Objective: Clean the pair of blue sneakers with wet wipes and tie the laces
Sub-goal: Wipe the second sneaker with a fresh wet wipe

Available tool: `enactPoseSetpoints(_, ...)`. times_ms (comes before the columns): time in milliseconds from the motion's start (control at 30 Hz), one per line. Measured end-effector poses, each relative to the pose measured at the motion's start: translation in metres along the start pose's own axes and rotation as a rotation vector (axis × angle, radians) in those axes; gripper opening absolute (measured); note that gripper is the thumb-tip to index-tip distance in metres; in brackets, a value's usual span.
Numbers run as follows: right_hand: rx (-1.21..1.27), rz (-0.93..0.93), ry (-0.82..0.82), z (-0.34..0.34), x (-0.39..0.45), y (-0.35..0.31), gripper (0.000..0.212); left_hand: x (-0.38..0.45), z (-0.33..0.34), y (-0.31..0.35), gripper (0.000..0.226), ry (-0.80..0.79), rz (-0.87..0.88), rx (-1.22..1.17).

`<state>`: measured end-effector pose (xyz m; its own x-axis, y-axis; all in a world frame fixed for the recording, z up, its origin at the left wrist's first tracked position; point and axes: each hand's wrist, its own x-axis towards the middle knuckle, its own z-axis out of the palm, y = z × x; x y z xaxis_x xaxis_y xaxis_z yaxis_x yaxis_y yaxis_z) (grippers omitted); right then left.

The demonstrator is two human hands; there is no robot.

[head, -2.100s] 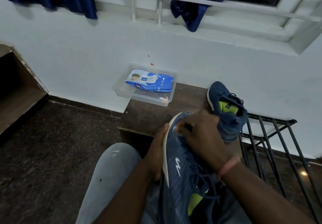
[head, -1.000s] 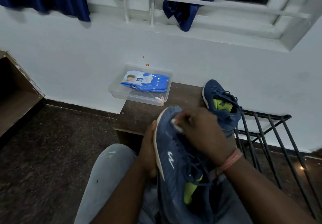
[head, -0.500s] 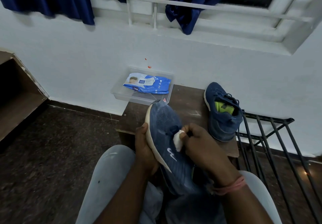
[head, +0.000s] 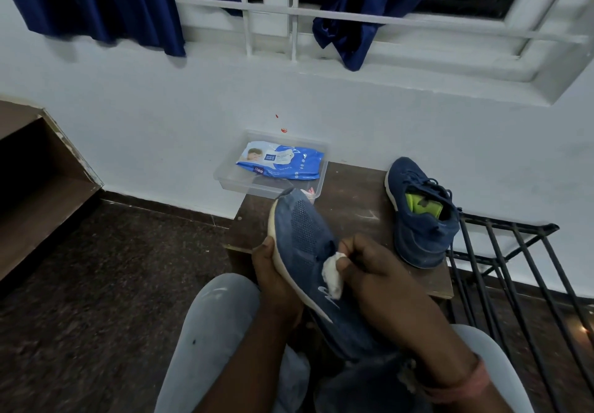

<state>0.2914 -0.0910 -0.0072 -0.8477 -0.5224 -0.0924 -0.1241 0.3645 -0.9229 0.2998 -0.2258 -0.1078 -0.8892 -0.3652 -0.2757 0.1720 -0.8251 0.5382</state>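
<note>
Right hand (head: 382,271) pinches a balled white wet wipe (head: 332,273), pressed on the side of the held sneaker (head: 308,245): blue mesh, pale sole, toe toward 11 o'clock. Left hand (head: 273,274) grips its sole from 9 o'clock. Second sneaker (head: 421,216) rests on the bench (head: 353,207) at 2 o'clock; wipes pack (head: 279,163) at 12.

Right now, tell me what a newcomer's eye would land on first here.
First, the blue sneaker held over the person's lap: the left hand grips its pale sole while the right hand presses a crumpled white wipe to its side. Next, the second sneaker on the wooden stool, then the wipes packet in a clear tray by the wall.
</note>
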Motion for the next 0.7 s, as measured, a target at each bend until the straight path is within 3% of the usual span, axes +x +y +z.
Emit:
enactPoseSetpoints(133, -0.236, -0.143, 0.254, 0.005, 0.005, 0.004, 0.017, -0.002, 0.000, 0.006, 0.056, -0.071, -0.060, 0.000)
enactPoseSetpoints(300, -0.403, -0.284, 0.298, -0.002, 0.014, 0.019, 0.021, -0.006, -0.003, 0.034, 0.073, -0.314, -0.282, -0.118)
enactPoseSetpoints(400, -0.536, -0.331, 0.300, 0.001, 0.013, 0.027, 0.021, -0.010, -0.001, 0.042, 0.088, -0.253, -0.282, 0.070)
enactPoseSetpoints(467, -0.552, -0.322, 0.331, 0.006, 0.011, 0.030, 0.022, -0.012, -0.003, 0.051, 0.079, -0.202, -0.278, 0.155)
enactPoseSetpoints(567, -0.352, -0.238, 0.320, 0.011, 0.010, 0.032, 0.023, -0.012, -0.011, 0.059, 0.069, -0.106, -0.299, 0.224)
enactPoseSetpoints(700, 0.356, 0.005, 0.298, 0.015, 0.018, 0.027, 0.016, -0.015, -0.011, 0.052, 0.075, -0.117, -0.237, 0.268)
